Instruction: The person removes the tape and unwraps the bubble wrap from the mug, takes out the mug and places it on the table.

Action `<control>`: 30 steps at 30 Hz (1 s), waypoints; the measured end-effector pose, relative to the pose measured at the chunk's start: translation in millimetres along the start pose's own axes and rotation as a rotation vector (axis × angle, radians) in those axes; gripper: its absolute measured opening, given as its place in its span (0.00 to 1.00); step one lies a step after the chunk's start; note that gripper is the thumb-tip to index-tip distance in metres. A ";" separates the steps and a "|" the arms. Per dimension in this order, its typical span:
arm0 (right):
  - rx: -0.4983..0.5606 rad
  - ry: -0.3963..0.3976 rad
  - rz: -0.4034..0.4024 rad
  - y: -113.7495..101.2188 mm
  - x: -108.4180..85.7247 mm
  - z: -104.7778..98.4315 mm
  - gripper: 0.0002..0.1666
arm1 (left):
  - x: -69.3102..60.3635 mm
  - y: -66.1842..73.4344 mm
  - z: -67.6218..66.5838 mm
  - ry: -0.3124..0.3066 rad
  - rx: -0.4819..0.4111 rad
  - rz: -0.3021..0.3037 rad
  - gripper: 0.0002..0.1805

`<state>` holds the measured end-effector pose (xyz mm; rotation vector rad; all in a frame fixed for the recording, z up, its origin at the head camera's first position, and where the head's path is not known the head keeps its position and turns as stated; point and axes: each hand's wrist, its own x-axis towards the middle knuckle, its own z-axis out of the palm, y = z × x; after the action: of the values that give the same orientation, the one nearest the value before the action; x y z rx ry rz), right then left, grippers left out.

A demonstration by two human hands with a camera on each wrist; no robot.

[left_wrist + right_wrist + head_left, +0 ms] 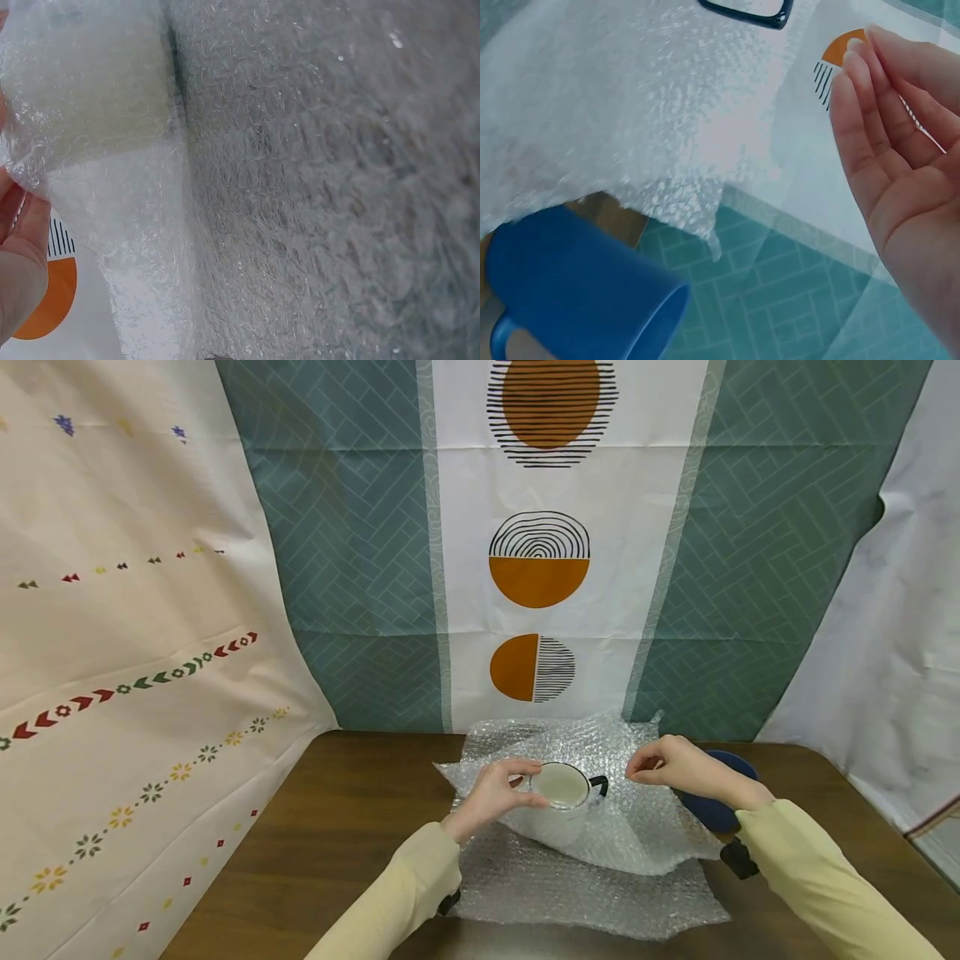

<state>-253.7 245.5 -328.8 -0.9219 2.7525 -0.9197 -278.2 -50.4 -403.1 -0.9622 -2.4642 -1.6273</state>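
A white mug (564,783) with a dark rim and black handle stands upright on bubble wrap (592,906), its front covered by a raised flap. My left hand (498,789) grips the mug's left side near the rim, with wrap between. Through the cloudy wrap, the mug (97,90) shows in the left wrist view, where the left hand (22,262) is partly cut off. To the right of the handle (772,16), my right hand (686,767) is raised above the wrap. Its fingers (851,105) are loosely bent towards the thumb, with nothing visible between them.
A blue mug (585,277) lies on its side at the right, partly behind the right forearm in the head view. The brown wooden table (360,827) meets a patterned cloth (360,568) hung behind it. More cloth hangs at both sides.
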 end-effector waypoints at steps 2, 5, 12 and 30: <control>0.001 0.017 -0.006 -0.6 5.8 0.3 0.04 | -0.5 -0.3 -0.1 -0.001 -0.004 -0.001 0.27; 0.011 0.032 -0.004 -2.0 14.2 1.0 0.05 | -0.8 -0.3 -0.8 -0.005 0.009 -0.013 0.27; 0.061 0.051 -0.010 -3.8 31.6 2.1 0.06 | -0.2 -0.2 -2.2 -0.012 0.041 -0.030 0.27; 0.184 0.078 -0.011 16.5 55.9 36.5 0.12 | -0.4 0.9 -1.4 -0.006 0.042 -0.024 0.27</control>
<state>-297.8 205.1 -362.6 -0.8885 2.6694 -1.2117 -277.8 -51.6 -401.9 -0.9365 -2.5128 -1.5752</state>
